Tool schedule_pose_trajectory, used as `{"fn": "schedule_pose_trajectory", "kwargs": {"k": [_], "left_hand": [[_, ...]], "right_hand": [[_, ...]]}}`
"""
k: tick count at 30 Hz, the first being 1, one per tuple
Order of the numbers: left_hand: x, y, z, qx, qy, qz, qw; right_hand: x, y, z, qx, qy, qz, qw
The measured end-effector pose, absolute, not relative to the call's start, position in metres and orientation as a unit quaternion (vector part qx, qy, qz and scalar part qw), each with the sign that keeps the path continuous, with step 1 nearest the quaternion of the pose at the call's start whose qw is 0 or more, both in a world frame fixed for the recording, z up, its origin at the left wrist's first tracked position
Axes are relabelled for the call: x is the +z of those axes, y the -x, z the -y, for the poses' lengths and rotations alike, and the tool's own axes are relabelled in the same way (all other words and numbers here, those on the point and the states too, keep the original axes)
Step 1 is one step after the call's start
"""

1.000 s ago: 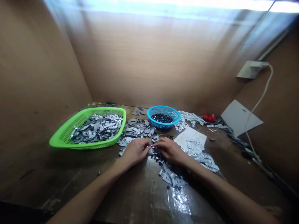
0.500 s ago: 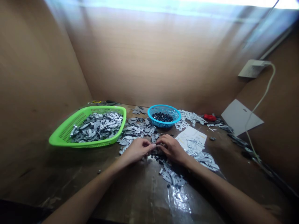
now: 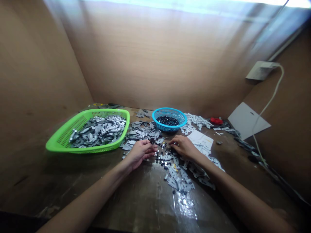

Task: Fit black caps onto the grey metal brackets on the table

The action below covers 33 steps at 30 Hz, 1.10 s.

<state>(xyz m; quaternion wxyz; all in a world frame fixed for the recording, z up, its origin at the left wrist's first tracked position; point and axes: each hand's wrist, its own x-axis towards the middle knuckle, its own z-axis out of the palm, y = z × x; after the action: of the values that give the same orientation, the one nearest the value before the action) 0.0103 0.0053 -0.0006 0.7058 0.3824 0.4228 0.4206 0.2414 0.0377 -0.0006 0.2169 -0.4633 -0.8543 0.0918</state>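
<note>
My left hand (image 3: 141, 152) is turned on its side above the scattered grey metal plates (image 3: 143, 133), and a small black piece (image 3: 152, 141) seems pinched at its fingertips. My right hand (image 3: 184, 147) rests with its fingers closed together, the tips just beside a loose spread of small black pieces (image 3: 161, 158). More perforated plates (image 3: 177, 178) lie below and between my hands. Both palms are mostly hidden.
A green plastic basket (image 3: 65, 140) full of grey plates stands left, and a blue round basket (image 3: 178, 119) of black pieces stands ahead. A white paper (image 3: 201, 138), a red object (image 3: 216, 121), a white card (image 3: 247, 119) and a white cable (image 3: 272, 94) lie right. Brown partitions surround the table.
My hands have drawn apart, the left turning onto its side and the right moving rightward. The black pieces and plates between them now show. The view has shifted slightly.
</note>
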Motion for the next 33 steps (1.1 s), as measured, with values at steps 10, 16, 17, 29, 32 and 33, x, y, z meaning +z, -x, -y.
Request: {"fn": "schedule_pose_trajectory", "kwargs": {"k": [10, 16, 17, 29, 32, 33], "left_hand": [[0.000, -0.010, -0.003, 0.360, -0.391, -0.407, 0.743], [0.003, -0.010, 0.002, 0.277, -0.424, -0.409, 0.759], [0.002, -0.011, 0.003, 0.262, -0.433, -0.412, 0.758], [-0.001, -0.014, 0.009, 0.190, -0.523, -0.451, 0.698], [-0.001, -0.014, 0.009, 0.188, -0.520, -0.443, 0.706], [-0.002, -0.013, 0.008, 0.191, -0.518, -0.442, 0.707]], "right_hand": [[0.011, -0.255, -0.041, 0.096, 0.378, 0.915, 0.101], [0.005, -0.255, -0.044, 0.084, 0.374, 0.918, 0.106], [0.005, -0.255, -0.044, 0.083, 0.373, 0.918, 0.108], [-0.004, -0.247, -0.040, 0.073, 0.423, 0.888, 0.165], [-0.008, -0.243, -0.039, 0.063, 0.449, 0.873, 0.180], [-0.009, -0.243, -0.039, 0.059, 0.454, 0.870, 0.186]]}}
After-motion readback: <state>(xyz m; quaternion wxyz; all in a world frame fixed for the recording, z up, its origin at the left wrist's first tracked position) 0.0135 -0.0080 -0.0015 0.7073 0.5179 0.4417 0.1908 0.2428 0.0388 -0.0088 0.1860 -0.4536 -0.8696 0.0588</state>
